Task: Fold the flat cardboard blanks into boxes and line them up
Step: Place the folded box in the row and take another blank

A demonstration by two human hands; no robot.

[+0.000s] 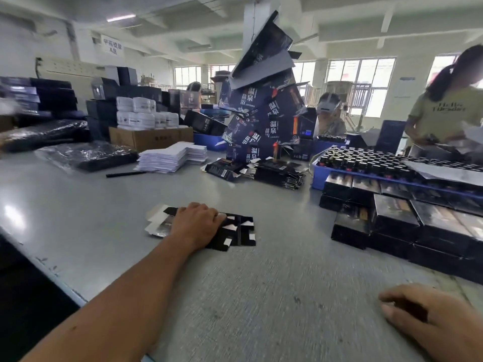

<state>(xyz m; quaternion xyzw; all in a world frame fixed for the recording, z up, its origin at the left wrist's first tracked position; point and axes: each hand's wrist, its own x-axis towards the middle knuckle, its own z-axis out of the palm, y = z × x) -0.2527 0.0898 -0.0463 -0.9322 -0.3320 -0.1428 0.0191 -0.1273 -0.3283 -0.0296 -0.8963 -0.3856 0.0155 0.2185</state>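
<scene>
A flat black cardboard blank (239, 232) with white flap edges lies on the grey table (104, 205), a little left of centre. My left hand (196, 223) rests on it, palm down, fingers spread over its top. My right hand (428, 317) hovers low at the near right over bare table with its fingers loosely curled and nothing in them. Folded black boxes (397, 218) stand in stacked rows at the right. More flat black blanks (277, 173) lie in a pile further back.
A tall heap of dark blue printed cartons (264, 113) rises behind the pile. A blue tray of dark bottles (366, 160) sits at the right. White sheets (170, 158), a pen (125, 174), wrapped packs and white jars fill the left. Two people work at the far right.
</scene>
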